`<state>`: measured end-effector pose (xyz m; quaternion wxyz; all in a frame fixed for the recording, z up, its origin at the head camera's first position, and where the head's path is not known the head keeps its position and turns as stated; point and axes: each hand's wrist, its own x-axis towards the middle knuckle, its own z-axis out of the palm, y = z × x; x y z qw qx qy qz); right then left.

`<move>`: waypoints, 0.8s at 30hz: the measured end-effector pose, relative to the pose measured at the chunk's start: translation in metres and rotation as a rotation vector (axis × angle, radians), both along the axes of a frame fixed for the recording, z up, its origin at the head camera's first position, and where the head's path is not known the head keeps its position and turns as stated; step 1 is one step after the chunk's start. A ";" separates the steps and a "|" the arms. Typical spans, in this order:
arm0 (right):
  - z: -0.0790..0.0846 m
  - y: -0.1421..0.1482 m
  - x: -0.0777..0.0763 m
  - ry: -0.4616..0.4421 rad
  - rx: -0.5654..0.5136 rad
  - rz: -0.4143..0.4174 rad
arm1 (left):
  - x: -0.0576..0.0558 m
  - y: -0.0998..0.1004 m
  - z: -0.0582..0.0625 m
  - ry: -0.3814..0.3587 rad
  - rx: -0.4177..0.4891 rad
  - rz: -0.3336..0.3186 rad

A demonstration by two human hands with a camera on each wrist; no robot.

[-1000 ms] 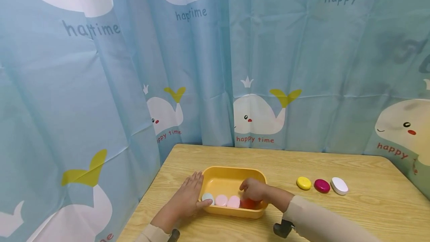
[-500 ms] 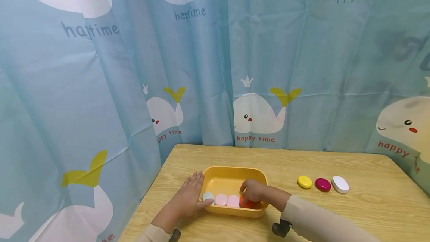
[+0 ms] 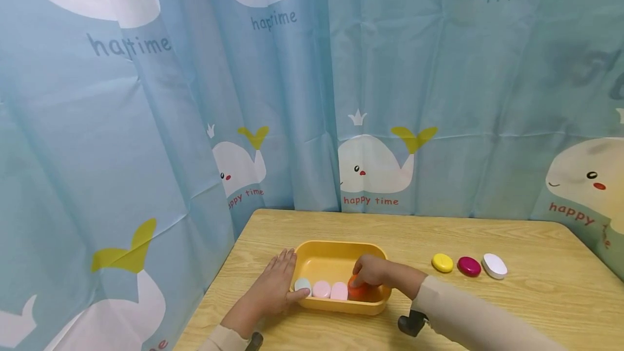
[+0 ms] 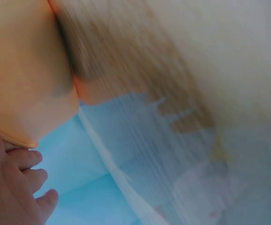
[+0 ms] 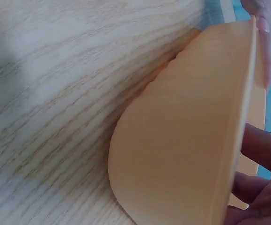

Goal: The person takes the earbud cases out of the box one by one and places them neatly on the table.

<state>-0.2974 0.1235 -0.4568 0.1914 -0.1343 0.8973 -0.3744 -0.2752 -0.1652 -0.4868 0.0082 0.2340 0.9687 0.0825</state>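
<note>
One orange-red round piece [image 3: 358, 290]: inside the rounded yellow plastic tray [image 3: 341, 306], toward its right end.
Right hand [image 3: 372, 271]: grip narrow, pinching the orange-red round piece.
Left hand [image 3: 274, 286]: grip wide, straight fingers against the tray's left end.
Wood-grain table [image 3: 492, 310]: beneath the tray.

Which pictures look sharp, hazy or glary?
Head view: mostly sharp, with shading in the folds of the blue whale-print curtain; left wrist view: hazy, pale glare and reflections across the light wood-grain tabletop; right wrist view: clearer, soft shadow beside the yellow-orange rounded plastic tray.
</note>
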 end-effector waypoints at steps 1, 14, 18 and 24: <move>0.000 0.001 0.000 -0.003 -0.014 -0.006 | 0.000 0.000 0.000 0.000 0.000 0.002; -0.001 0.007 0.006 -0.169 -0.272 -0.076 | -0.001 0.000 0.000 -0.007 0.005 0.002; -0.002 0.011 0.005 -0.206 -0.341 -0.067 | -0.002 0.000 0.000 -0.003 0.002 -0.001; 0.000 0.020 0.006 -0.225 -0.401 -0.040 | -0.002 0.000 -0.001 0.006 -0.012 -0.004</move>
